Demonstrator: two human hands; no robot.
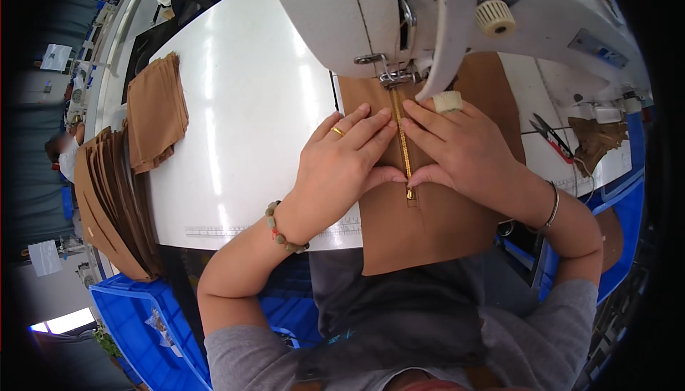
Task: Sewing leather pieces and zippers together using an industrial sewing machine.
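Observation:
A brown fabric panel (428, 234) with a gold-coloured zipper (405, 148) lies under the presser foot (397, 77) of a white sewing machine (321, 6). My left hand (342, 163) rests on the panel left of the zipper, fingers spread and a ring on one. My right hand (464, 152) lies flat to the right of it, fingers apart, with a pale wrap (448, 102) on one finger. Both thumbs point inward and touch beside the zipper, just above its pull (411, 193). The stitching needle is too small to make out.
Brown cut pieces are stacked at the left (153, 105), with more (107, 205) standing below them. Thread snips (553, 141) and a fabric scrap (596, 141) lie at the right. Blue bins (114, 305) flank the white table (228, 141). Another person (68, 155) is at the far left.

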